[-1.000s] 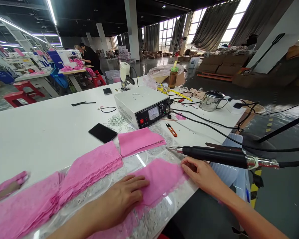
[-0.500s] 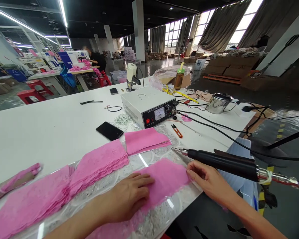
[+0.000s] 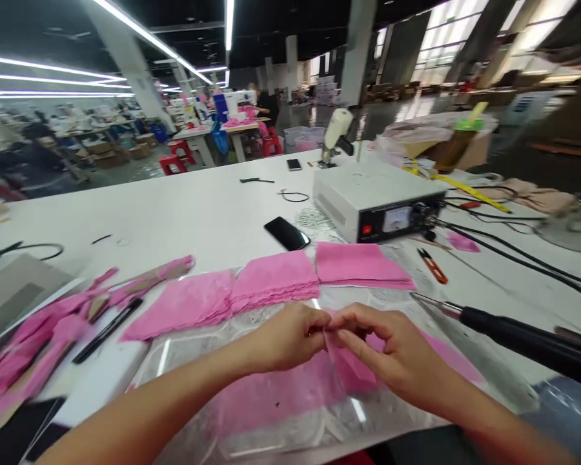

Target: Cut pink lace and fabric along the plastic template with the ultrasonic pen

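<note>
My left hand [image 3: 293,337] and my right hand [image 3: 392,349] meet over the front of the table, fingertips pinched together. Between them a piece of pink fabric [image 3: 351,369] is lifted, its lower part hanging folded below the fingers. More pink fabric [image 3: 281,394] lies under my hands on a clear plastic sheet [image 3: 184,394]. Just behind are layered stacks of pink fabric [image 3: 275,274] and a folded pink stack [image 3: 358,261]. To the right of my right hand, a black handheld tool with a pointed metal tip [image 3: 508,329] juts in.
A grey control box [image 3: 377,194] with cables stands behind the stacks. Nearby lie a phone [image 3: 286,233], orange thread snips [image 3: 432,266] and a yellow tape measure [image 3: 474,192]. Pink strips [image 3: 53,342] and a black pen [image 3: 107,330] are at left.
The view has swung left. My hands, previously apart on the flat fabric, have come together and now lift a piece between their fingertips.
</note>
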The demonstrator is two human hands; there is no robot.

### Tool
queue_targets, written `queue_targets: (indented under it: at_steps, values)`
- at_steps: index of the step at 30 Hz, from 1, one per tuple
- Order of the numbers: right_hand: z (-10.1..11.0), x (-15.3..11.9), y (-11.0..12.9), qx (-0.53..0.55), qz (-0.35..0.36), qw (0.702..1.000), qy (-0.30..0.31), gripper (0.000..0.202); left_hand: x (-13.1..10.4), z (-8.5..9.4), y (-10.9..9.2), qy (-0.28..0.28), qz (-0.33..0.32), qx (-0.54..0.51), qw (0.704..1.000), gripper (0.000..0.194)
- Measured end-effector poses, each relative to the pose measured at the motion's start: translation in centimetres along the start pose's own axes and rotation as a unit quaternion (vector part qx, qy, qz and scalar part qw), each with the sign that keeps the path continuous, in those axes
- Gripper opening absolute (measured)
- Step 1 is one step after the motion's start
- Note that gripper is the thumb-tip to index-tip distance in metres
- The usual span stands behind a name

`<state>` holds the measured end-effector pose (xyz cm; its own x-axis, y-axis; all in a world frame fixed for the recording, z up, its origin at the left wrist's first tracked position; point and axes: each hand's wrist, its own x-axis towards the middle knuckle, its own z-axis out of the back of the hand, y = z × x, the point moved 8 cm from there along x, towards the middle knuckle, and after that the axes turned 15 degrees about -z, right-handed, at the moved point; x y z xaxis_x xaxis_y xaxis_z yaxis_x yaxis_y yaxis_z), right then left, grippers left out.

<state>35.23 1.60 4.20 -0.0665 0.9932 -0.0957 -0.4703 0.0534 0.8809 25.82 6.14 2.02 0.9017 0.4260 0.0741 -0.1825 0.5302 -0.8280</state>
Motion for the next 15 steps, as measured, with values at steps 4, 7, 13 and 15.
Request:
queue_targets:
  at_steps: [4, 7, 13, 15]
  values:
    - [-1.8, 0.6, -1.9, -0.057, -0.004, 0.998, 0.002, 0.025, -6.6, 2.0, 1.6, -0.062, 0.060, 0.008, 0.996, 0.033]
    - [-3.0, 0.8, -4.2, -0.093, -0.023, 0.995, 0.038, 0.026, -11.0, 2.2, 3.2, -0.090, 0.100, 0.008, 0.991, 0.023]
    - [-4.6, -0.9, -3.3, -0.151, 0.093, 0.983, 0.051, 0.016, -14.4, 1.5, 5.1, -0.112, 0.114, -0.003, 0.987, 0.020]
    - [-6.0, -1.7, -2.0, -0.161, 0.148, 0.974, 0.056, 0.016, -14.4, 1.3, 5.2, -0.113, 0.109, -0.007, 0.988, 0.019]
